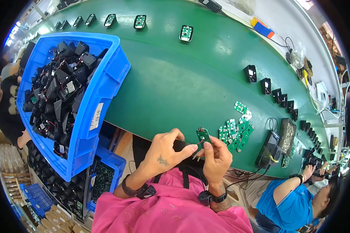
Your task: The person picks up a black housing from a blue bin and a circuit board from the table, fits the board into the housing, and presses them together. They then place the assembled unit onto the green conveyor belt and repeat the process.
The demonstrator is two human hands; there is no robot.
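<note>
In my right hand (217, 157) a small green circuit board (202, 134) is pinched upright between thumb and fingers, just past the table's near edge. A thin red wire runs from the board toward my left hand (163, 153). That hand curls around a black piece (179, 145), which looks like one of the plastic housings; most of it is hidden by the fingers and thumb. The left thumb points at the board. Just beyond my right hand, a loose pile of green circuit boards (237, 130) lies on the green table (163, 89).
A blue bin (122, 66) heaped with black wired housings (60, 89) stands at left. Housings with boards (186, 33) line the far side; more black housings (250, 73) curve down the right. A black power device (269, 149) sits at right, near a co-worker in blue (289, 202).
</note>
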